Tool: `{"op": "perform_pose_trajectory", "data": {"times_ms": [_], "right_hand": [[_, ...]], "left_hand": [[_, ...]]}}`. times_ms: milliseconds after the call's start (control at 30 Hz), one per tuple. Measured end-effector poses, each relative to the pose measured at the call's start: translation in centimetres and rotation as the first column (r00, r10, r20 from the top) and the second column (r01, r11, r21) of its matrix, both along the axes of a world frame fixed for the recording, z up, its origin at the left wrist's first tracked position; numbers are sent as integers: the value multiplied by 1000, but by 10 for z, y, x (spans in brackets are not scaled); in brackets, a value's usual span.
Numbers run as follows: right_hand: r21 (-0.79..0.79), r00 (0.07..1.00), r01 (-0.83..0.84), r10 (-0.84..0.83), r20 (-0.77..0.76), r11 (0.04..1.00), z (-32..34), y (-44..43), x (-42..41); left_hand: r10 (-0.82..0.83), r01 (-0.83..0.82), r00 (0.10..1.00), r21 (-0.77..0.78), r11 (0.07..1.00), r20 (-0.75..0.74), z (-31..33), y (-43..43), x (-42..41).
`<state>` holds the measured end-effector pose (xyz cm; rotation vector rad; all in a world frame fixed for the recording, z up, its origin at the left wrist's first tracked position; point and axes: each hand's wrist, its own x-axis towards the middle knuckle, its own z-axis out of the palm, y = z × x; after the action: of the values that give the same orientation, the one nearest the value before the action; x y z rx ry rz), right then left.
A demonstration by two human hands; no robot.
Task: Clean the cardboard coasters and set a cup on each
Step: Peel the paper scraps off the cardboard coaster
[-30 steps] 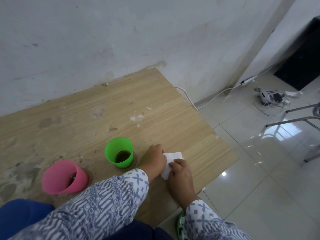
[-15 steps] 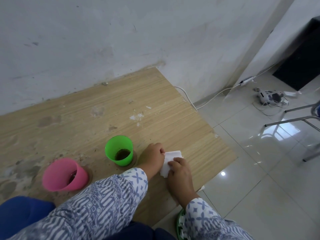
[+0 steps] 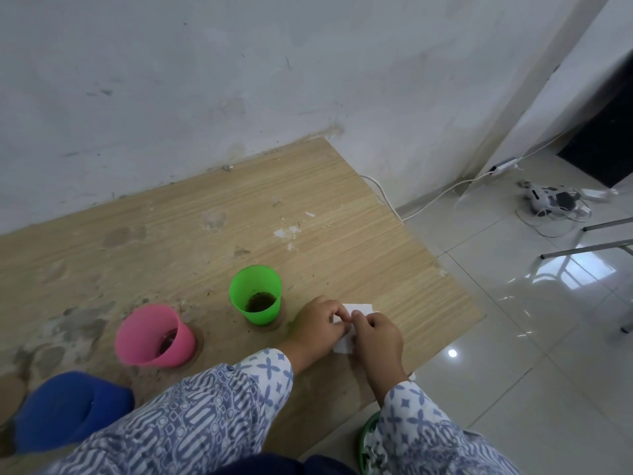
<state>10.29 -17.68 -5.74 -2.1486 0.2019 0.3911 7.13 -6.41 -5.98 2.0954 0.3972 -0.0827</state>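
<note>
A green cup (image 3: 256,293) stands on a round cardboard coaster (image 3: 279,323) on the wooden table (image 3: 342,248). Left of it a pink cup (image 3: 150,335) sits on another coaster (image 3: 198,347). A blue cup (image 3: 65,409) stands at the lower left, beside a bare coaster edge (image 3: 12,392). My left hand (image 3: 317,325) and my right hand (image 3: 378,337) both pinch a folded white tissue (image 3: 356,310) flat on the table, right of the green cup. Most of the tissue is hidden under my fingers.
The table's right edge drops to a glossy tiled floor (image 3: 513,337). A green basket (image 3: 368,443) with scraps sits below the table by my right sleeve. A white cable (image 3: 431,197), a power strip and metal chair legs (image 3: 589,246) lie on the floor at right.
Both hands stayed on the tissue and shifted only slightly, fingers drawing closer together over it. The cups have not moved.
</note>
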Motion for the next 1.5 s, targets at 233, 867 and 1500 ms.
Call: {"op": "perform_pose_trajectory", "data": {"times_ms": [233, 867, 1500], "right_hand": [[196, 994, 103, -106, 3, 975, 14, 4, -17], [377, 918, -303, 163, 361, 875, 106, 80, -84], [451, 722, -691, 521, 455, 564, 148, 226, -227]], "left_hand": [[61, -69, 997, -247, 967, -41, 17, -2, -13], [505, -321, 859, -688, 651, 78, 122, 54, -96], [836, -588, 518, -636, 501, 180, 150, 178, -270]]}}
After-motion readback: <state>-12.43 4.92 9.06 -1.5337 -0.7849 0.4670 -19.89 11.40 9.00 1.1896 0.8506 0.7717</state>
